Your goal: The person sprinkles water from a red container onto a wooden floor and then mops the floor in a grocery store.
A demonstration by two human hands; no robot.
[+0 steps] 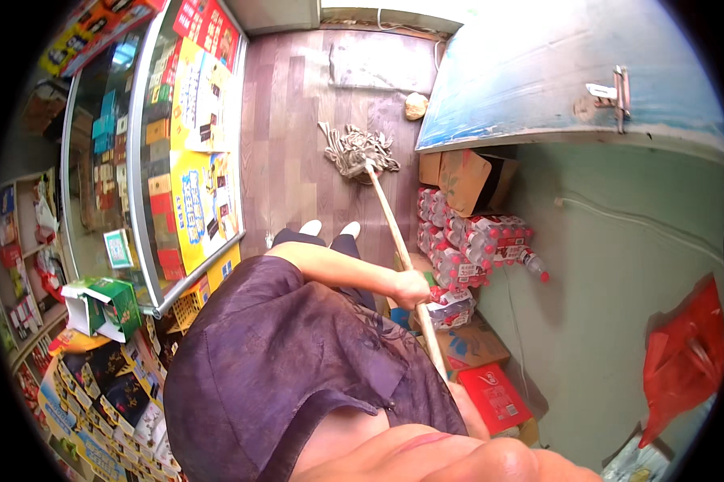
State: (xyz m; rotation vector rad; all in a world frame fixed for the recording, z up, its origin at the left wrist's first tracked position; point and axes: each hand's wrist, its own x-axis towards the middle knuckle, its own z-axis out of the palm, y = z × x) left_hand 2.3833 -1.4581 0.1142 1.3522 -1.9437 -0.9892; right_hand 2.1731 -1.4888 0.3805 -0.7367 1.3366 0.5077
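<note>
My left hand (411, 289) is closed around the wooden handle (392, 222) of a mop, partway along its length. The handle slants from beside my body up to the grey string mop head (357, 151), which lies spread on the floor ahead of my feet. Its upper end passes out of sight by my right side. A patch of bare skin from my right arm or hand (468, 411) shows there, at the edge of my dark shirt; its fingers are hidden.
Wood-patterned floor (286, 104) stretches ahead, with a pale mat (382, 66) and a light brown lump (416, 106). A glass display cabinet (145, 145) stands left. At right are shrink-wrapped bottles (458, 241), cardboard boxes (462, 181), a blue-and-white panel (523, 80) and a red bag (683, 357).
</note>
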